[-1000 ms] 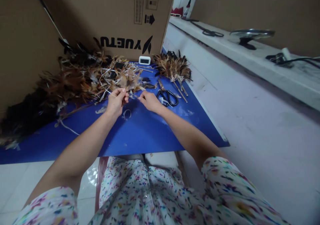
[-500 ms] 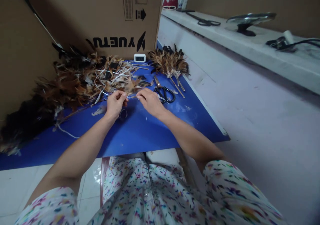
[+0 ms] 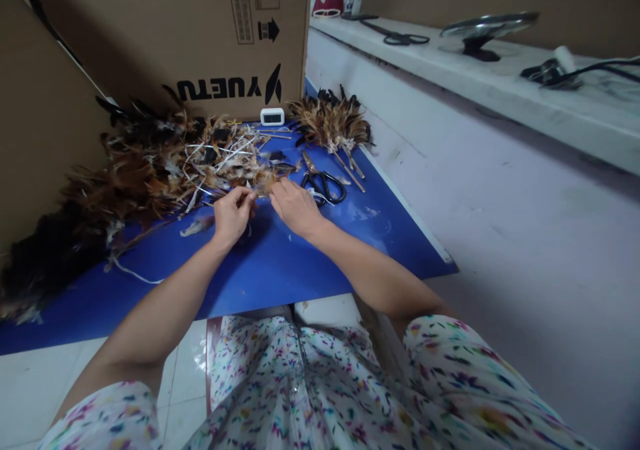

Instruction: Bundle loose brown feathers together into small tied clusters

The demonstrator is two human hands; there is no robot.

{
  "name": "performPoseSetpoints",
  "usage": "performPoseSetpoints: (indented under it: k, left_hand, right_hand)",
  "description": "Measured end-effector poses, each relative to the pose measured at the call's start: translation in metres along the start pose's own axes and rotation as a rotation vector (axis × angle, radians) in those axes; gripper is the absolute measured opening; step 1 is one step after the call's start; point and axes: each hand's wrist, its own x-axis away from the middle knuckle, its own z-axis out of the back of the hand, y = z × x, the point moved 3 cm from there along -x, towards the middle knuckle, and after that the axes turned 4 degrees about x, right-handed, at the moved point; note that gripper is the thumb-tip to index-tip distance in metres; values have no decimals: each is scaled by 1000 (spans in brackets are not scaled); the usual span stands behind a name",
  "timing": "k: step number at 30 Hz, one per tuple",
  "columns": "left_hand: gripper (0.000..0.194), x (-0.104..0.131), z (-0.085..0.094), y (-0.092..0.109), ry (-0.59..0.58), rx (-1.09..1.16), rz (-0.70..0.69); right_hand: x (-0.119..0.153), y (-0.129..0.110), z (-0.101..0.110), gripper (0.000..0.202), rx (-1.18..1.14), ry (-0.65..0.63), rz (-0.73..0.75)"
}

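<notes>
My left hand (image 3: 231,218) is closed in a pinch above the blue tabletop (image 3: 280,263); what its fingertips grip is too small to make out. Close by on the right, my right hand (image 3: 296,205) has its fingers pressed together on a small brown feather (image 3: 264,185), which shows in the gap between both hands. Black-handled scissors (image 3: 325,187) lie just beyond my right hand, with a bit of white strip at the handles. Behind my left hand spreads a heap of brown feathers (image 3: 145,177) mixed with white strips (image 3: 220,157). A loose pale feather (image 3: 196,226) rests beside my left wrist.
A bundle of brown feathers on sticks (image 3: 333,123) lies at the back right. Near it stands a small white digital clock (image 3: 273,117) against a large cardboard box (image 3: 150,37). Black feathers (image 3: 45,257) fill the left side. The wall ledge (image 3: 425,53) holds scissors and a glass lid.
My right hand's fingers have come in against the brown feather, where a thin brown piece showed between the hands before. The whole view has shifted slightly.
</notes>
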Motion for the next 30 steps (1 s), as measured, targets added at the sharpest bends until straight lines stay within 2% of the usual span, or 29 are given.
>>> performPoseSetpoints:
  k: [7, 14, 21, 27, 30]
  left_hand:
    - [13, 2, 0, 6, 7, -55, -77]
    - [12, 4, 0, 13, 12, -28, -92]
    - [10, 3, 1, 9, 21, -49, -113]
    - [12, 3, 1, 10, 9, -55, -130]
    - [11, 2, 2, 10, 11, -48, -123]
  right_hand:
    - [1, -3, 0, 29, -2, -15, 9]
    - [0, -3, -1, 26, -89, -7, -21]
    - [-1, -2, -6, 24, -146, 78, -6]
    - [-1, -2, -7, 27, -179, 30, -2]
    - [-1, -2, -7, 25, -234, 53, 10]
